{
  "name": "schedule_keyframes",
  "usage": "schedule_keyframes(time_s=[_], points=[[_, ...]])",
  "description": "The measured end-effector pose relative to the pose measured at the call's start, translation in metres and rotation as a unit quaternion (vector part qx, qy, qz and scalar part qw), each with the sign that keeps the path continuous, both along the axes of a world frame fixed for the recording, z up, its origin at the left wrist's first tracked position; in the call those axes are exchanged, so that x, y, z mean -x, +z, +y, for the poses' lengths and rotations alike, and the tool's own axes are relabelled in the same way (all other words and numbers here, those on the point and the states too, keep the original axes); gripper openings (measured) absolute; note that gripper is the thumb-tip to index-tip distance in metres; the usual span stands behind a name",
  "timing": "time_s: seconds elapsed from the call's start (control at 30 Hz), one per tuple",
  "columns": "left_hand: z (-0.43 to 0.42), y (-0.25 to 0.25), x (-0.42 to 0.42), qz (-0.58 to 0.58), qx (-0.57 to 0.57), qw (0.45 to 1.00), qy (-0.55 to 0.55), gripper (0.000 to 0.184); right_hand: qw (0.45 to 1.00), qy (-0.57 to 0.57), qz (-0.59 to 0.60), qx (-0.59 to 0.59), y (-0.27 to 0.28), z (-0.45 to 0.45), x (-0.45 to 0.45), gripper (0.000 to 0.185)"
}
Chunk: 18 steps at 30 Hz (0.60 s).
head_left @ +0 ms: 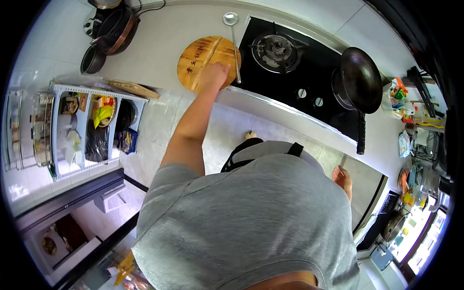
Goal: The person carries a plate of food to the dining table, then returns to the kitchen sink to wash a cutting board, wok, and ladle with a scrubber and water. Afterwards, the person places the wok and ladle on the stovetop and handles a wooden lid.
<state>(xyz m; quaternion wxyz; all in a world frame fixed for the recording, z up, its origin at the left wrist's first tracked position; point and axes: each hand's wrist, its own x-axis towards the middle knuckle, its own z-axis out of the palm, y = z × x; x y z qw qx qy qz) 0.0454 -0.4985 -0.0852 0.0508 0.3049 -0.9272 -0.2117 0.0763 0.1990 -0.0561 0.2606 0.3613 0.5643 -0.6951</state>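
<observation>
My left hand (215, 76) is closed over the crossbar of a round wooden lid (191, 58) with dark characters on it. The crossbar under my fingers is partly hidden. Just right of that hand, a metal ladle (235, 48) lies along the lid's edge, its bowl toward the wall. My right hand (342, 179) hangs low at my side, below the counter's front edge. Its fingers are curled together, and I cannot make out what is in them, if anything.
A black gas hob (309, 72) is set in the counter (159, 43), with a bare burner (278, 50) on its left. A dark wok (360, 79) is tilted at its right, handle jutting forward. Pots (118, 34) stand far left, near a shelf rack (79, 89).
</observation>
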Motion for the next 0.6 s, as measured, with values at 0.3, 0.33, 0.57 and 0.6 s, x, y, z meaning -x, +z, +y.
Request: schedule_keyframes(time_s=[0.3, 0.33, 0.57, 0.6], points=[[0.039, -0.027, 0.048, -0.137, -0.095, 0.986, 0.026, 0.044, 0.987, 0.136, 0.016, -0.086, 0.058, -0.100, -0.034, 0.032], [0.036, -0.033, 0.050, -0.125, -0.096, 0.987, 0.035, 0.041, 0.987, 0.136, 0.015, -0.087, 0.054, -0.097, -0.035, 0.032], [0.019, -0.052, 0.032, 0.054, -0.104, 0.991, 0.060, 0.035, 0.946, 0.292, 0.046, -0.133, 0.056, -0.120, -0.018, 0.034], [0.020, -0.046, 0.024, 0.054, -0.099, 0.992, 0.059, 0.035, 0.938, 0.314, 0.058, -0.133, 0.062, -0.132, -0.013, 0.034]])
